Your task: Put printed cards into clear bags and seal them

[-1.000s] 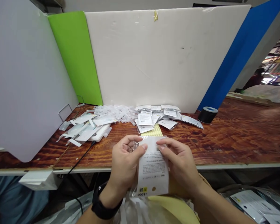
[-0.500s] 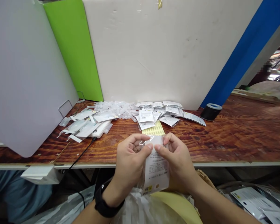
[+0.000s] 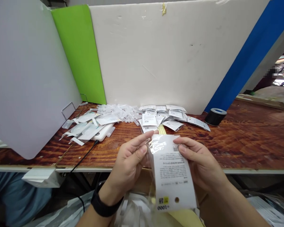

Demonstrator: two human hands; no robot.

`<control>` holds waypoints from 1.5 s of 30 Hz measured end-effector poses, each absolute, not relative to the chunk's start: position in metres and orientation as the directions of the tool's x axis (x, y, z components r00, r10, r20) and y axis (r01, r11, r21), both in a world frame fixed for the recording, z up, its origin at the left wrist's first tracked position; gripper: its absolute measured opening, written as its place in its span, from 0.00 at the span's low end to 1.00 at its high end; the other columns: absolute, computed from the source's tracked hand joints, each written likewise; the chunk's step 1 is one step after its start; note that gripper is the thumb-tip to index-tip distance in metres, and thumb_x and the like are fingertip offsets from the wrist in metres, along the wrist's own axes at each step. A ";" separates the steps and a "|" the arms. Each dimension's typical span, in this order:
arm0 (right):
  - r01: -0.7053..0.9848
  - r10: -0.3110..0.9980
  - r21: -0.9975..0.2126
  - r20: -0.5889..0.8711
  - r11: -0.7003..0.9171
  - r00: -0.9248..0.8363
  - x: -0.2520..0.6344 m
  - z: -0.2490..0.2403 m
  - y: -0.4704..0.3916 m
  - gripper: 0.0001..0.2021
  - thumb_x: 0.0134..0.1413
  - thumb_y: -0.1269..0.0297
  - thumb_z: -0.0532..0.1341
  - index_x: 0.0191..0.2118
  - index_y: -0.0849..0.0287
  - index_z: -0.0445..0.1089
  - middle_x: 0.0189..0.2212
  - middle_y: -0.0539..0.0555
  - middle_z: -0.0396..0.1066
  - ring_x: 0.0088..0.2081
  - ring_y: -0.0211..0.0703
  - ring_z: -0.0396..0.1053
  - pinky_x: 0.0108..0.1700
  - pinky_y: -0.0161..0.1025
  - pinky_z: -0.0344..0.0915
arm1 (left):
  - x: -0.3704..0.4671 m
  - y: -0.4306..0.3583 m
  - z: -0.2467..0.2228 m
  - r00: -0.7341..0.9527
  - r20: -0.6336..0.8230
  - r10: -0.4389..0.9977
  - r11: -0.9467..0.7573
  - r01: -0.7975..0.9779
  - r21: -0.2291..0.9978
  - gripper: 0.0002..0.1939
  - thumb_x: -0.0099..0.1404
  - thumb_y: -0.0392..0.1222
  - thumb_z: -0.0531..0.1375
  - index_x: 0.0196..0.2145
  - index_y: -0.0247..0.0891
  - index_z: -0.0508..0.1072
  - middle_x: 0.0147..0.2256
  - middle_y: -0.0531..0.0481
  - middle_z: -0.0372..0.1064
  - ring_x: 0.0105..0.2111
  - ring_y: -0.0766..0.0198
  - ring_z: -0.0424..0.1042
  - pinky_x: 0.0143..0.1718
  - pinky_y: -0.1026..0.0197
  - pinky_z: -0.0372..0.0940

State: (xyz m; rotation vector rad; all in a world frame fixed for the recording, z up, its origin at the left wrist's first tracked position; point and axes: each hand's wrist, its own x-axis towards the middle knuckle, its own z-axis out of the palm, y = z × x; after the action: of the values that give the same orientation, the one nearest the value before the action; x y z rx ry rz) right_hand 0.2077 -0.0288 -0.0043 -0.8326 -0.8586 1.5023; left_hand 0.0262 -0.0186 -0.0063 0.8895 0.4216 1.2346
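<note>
Between my hands is a clear plastic packet with a white printed card (image 3: 172,176) inside, its text upside down to me and a round hole near its lower edge. My left hand (image 3: 132,156) pinches the packet's upper left edge between thumb and fingers. On the upper right edge, my right hand (image 3: 198,157) grips it with thumb and forefinger. Just behind the packet, a yellow dotted sticker sheet (image 3: 162,129) lies partly hidden on the table. Similar sealed packets (image 3: 149,119) are piled beyond it.
Small translucent tubes (image 3: 123,112) and loose film-like sheets (image 3: 87,127) lie left on the wooden table (image 3: 246,142), beside a white device with a black cable (image 3: 85,156). A black tape roll (image 3: 215,116) stands right. Upright boards (image 3: 151,56) wall the back.
The packet has come up closer to the camera and tilted, showing more of its printed face. My right hand has shifted right, and the hands are farther apart.
</note>
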 end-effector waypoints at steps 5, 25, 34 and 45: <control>-0.456 1.000 -0.890 0.002 -0.011 -0.028 0.226 -0.002 -0.027 0.13 0.37 0.65 0.72 0.35 0.56 0.79 0.31 0.56 0.79 0.31 0.44 0.76 0.30 0.33 0.72 | 0.031 -0.018 -0.003 0.239 0.122 0.963 0.069 -0.661 0.747 0.17 0.59 0.35 0.61 0.47 0.39 0.72 0.51 0.42 0.69 0.47 0.56 0.72 0.45 0.59 0.69; -0.183 0.993 -0.981 0.084 0.068 -0.077 0.232 -0.009 -0.031 0.33 0.57 0.56 0.59 0.65 0.48 0.47 0.35 0.52 0.77 0.35 0.45 0.74 0.34 0.40 0.72 | 0.038 -0.004 -0.012 0.349 0.002 0.937 0.155 -0.421 0.894 0.13 0.61 0.45 0.61 0.38 0.33 0.76 0.28 0.45 0.76 0.24 0.63 0.73 0.26 0.64 0.67; -0.283 0.936 -0.952 -0.012 -0.119 -0.353 0.222 -0.011 -0.018 0.14 0.54 0.56 0.62 0.36 0.63 0.77 0.31 0.59 0.78 0.33 0.46 0.75 0.37 0.39 0.70 | 0.032 -0.006 -0.013 0.370 -0.007 0.929 0.205 -0.499 0.842 0.12 0.63 0.42 0.58 0.32 0.30 0.78 0.25 0.45 0.74 0.23 0.67 0.70 0.25 0.67 0.64; -0.124 0.973 -0.971 -0.185 -0.202 -0.140 0.223 -0.017 -0.015 0.16 0.46 0.55 0.66 0.41 0.56 0.77 0.37 0.59 0.78 0.37 0.56 0.75 0.37 0.45 0.74 | 0.024 -0.007 -0.007 0.468 0.015 0.883 0.149 -0.312 0.938 0.16 0.65 0.38 0.51 0.43 0.31 0.76 0.34 0.42 0.76 0.32 0.61 0.74 0.36 0.62 0.66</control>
State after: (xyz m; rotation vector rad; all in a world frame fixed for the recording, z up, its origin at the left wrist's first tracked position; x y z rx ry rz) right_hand 0.2232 -0.0152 -0.0171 -1.1821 -1.0980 1.5100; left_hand 0.0239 -0.0069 -0.0069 1.0984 0.6445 0.9501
